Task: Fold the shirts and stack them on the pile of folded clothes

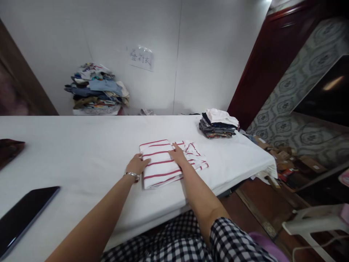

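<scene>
A folded white garment with red stripes lies on the white table, right of centre. My left hand, with a bracelet on the wrist, rests flat against the garment's left edge, fingers stretched out. On top of the fold, near its right side, my right hand presses down with fingers spread. A looser striped part sticks out to the right of that hand.
A stack of folded clothes sits at the table's far right corner. A larger pile of clothes stands behind the table by the wall. A dark tablet lies at front left, a dark cloth at the left edge. Boxes and a white plastic stool are on the floor at right.
</scene>
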`<move>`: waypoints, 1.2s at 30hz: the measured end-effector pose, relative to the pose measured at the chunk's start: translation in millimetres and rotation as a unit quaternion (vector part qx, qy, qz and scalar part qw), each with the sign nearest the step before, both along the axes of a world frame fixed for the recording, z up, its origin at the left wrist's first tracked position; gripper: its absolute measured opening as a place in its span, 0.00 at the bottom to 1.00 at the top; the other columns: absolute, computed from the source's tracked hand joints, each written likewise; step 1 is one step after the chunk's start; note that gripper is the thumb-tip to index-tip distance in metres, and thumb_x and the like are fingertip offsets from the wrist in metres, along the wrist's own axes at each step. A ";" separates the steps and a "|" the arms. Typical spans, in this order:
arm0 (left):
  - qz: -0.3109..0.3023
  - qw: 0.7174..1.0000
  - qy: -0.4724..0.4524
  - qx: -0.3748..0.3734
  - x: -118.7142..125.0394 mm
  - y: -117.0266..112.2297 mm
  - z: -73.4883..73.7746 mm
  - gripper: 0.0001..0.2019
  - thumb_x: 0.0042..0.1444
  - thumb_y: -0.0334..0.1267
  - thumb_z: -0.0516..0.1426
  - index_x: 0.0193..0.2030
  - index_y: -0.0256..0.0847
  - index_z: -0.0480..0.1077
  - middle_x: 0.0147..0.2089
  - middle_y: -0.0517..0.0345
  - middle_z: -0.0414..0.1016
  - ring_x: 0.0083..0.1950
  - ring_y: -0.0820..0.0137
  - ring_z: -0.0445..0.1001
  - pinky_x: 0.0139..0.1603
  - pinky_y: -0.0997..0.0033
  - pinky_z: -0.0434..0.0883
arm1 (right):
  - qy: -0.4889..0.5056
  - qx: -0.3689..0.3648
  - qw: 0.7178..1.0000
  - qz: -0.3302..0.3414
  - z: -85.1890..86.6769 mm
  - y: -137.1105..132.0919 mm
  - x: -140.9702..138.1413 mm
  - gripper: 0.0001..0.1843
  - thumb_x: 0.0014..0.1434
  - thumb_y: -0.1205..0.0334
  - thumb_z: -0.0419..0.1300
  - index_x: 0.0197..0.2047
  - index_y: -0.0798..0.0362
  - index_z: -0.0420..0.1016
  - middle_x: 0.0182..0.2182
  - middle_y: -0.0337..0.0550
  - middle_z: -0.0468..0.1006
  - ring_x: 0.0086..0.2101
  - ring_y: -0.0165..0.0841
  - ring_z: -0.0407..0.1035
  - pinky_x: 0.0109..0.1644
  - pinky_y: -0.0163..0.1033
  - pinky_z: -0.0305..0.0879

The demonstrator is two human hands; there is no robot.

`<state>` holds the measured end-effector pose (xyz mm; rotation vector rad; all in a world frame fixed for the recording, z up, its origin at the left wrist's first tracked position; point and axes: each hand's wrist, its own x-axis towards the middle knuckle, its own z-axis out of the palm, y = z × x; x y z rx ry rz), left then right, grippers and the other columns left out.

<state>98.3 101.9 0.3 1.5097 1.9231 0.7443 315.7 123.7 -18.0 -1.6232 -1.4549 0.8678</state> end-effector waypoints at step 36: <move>-0.061 0.997 0.041 0.008 8.2 -8.1 -12.4 0.32 0.52 0.49 0.55 0.62 0.42 0.57 0.51 0.50 0.74 0.49 0.58 0.73 0.47 0.62 0.67 | -0.118 0.022 0.993 -0.021 3.3 -43.8 38.4 0.35 0.55 0.55 0.57 0.65 0.53 0.59 0.62 0.46 0.64 0.58 0.39 0.61 0.62 0.43 0.57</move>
